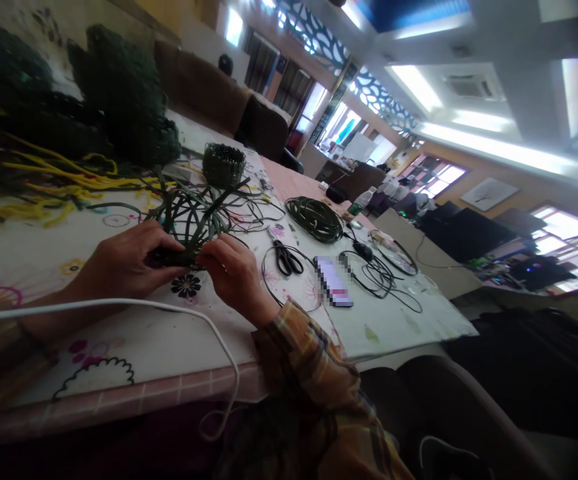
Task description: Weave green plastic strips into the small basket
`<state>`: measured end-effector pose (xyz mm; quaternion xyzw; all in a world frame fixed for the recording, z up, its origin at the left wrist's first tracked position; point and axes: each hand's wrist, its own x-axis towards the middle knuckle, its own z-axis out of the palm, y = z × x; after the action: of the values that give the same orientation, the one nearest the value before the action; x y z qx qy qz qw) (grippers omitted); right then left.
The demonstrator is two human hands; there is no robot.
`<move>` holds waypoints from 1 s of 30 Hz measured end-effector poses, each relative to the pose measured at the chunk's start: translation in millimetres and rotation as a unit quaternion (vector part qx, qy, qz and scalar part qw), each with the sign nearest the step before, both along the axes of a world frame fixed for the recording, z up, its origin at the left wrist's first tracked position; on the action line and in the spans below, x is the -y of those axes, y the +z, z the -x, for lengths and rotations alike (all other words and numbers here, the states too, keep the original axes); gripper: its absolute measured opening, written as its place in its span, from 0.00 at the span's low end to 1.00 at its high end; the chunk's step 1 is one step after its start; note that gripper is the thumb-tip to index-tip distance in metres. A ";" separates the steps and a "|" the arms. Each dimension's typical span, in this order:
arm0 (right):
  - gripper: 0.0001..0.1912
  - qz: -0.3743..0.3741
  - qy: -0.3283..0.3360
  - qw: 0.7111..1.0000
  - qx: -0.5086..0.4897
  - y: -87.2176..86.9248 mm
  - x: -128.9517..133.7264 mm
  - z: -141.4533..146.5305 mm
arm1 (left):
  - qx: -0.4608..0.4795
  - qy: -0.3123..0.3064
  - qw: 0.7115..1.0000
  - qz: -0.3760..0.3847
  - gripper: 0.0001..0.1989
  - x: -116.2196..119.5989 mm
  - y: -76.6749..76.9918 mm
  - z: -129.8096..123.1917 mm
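Note:
A partly woven piece of dark green strips (pixel 189 217) stands over the flowered tablecloth, its loose ends sticking up and out. My left hand (pixel 129 260) pinches its near left edge between thumb and fingers. At the near right edge, my right hand (pixel 233 270) is closed on the green strips, fingertips together. Black-handled scissors (pixel 287 259) lie just right of my right hand. Behind the piece sits a small woven green basket (pixel 223 165). A coil of green strip (pixel 315 219) rests farther right.
A phone (pixel 333 281) and black cables (pixel 379 270) lie to the right. Yellow strips (pixel 79 180) and large dark green woven bundles (pixel 119 93) fill the back left. A white cable (pixel 169 304) crosses in front of my left forearm. The table's pink-trimmed edge (pixel 169 393) is near me.

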<state>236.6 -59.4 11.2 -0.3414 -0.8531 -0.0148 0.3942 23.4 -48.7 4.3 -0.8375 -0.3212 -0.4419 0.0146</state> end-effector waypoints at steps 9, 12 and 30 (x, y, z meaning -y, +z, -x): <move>0.14 -0.095 -0.005 0.994 0.061 3.1 -1.2 -5.0 | -0.023 0.006 0.999 -0.021 0.19 -2.7 -6.3 -0.8; 0.16 -0.115 -0.016 0.986 0.117 14.0 -0.3 -9.9 | -0.031 -0.005 0.999 -0.039 0.18 -1.1 -4.7 -2.7; 0.15 0.002 0.044 0.996 0.080 16.2 -3.1 -8.1 | -0.043 0.004 0.998 -0.036 0.18 1.2 -10.8 -4.6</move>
<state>244.7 -56.3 27.3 -0.3021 -0.8961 -0.0228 0.3244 28.0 -49.8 -6.5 -0.8535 -0.3076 -0.4164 0.0598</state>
